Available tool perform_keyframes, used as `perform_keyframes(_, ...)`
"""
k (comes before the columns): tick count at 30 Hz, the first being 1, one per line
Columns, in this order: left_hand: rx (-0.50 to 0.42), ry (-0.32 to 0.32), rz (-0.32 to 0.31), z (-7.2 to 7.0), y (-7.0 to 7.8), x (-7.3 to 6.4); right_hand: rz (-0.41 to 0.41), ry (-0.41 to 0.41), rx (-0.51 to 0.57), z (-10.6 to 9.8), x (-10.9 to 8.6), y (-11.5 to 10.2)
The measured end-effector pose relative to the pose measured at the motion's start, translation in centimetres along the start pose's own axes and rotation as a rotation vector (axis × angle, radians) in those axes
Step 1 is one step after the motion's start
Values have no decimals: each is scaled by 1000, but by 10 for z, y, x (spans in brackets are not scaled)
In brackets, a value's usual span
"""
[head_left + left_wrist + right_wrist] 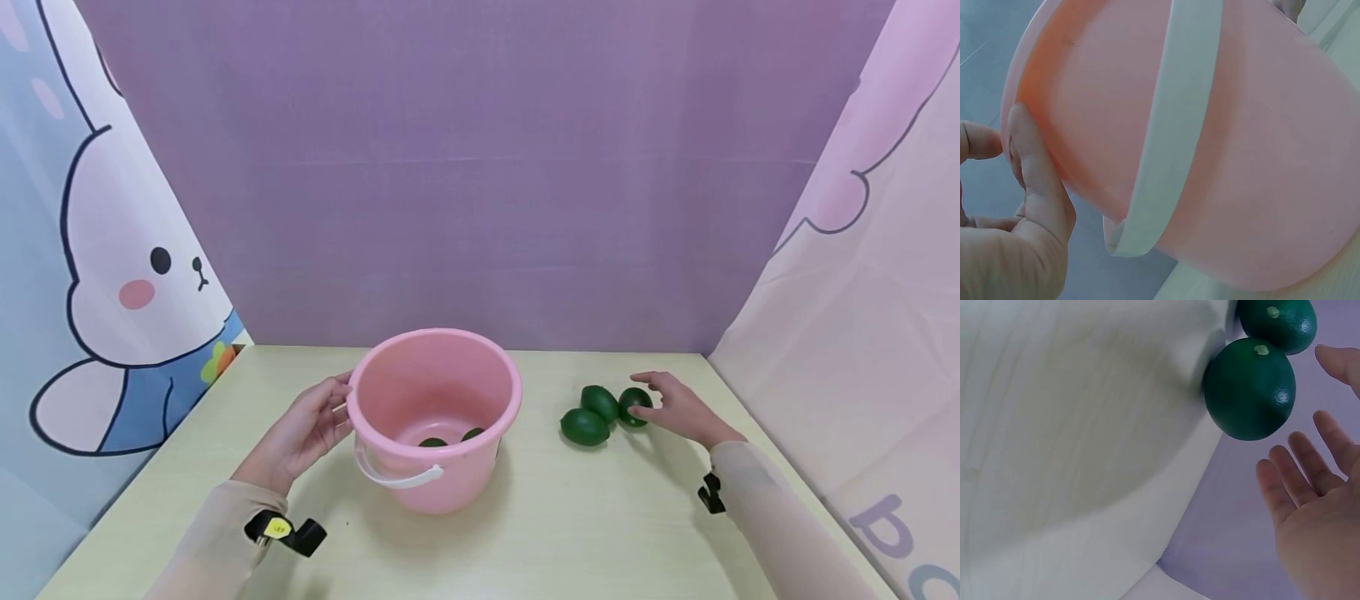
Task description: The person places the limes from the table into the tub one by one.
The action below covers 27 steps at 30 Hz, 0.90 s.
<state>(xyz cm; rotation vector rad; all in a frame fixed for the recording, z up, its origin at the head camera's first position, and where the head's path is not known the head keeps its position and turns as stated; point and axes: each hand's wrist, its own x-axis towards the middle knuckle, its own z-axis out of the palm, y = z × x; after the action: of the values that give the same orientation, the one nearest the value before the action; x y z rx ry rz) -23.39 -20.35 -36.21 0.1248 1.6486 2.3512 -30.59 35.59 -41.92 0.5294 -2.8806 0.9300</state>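
A pink bucket (442, 479) with a white handle (401, 481) stands on the table. My left hand (307, 429) holds its left rim, the thumb (1038, 162) against the outer wall just under the lip. Inside the bucket, partly hidden by the front rim, lie two green limes (432, 442). Three more dark green limes sit together on the right: a front one (585, 427), one behind it (598, 402) and a right one (636, 407). Around this right lime my right hand (675, 407) reaches with thumb and fingers spread; in the right wrist view the fingertips are apart from the limes.
The pale wooden table (547, 533) ends at a purple backdrop (480, 183). A rabbit-printed cloth (127, 225) hangs along the left side and a pale printed cloth (862, 333) along the right. Both wrists wear black straps, the left one with a yellow tag (277, 527).
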Motion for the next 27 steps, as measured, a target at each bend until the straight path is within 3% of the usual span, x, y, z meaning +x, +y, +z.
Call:
perform_keyframes(18, -4, -1, 13, 0, -2, 2, 72, -18, -19, 9, 9, 13)
perform_keyframes(27, -18, -24, 29, -2, -3, 2, 53, -28, -3, 15, 12, 19)
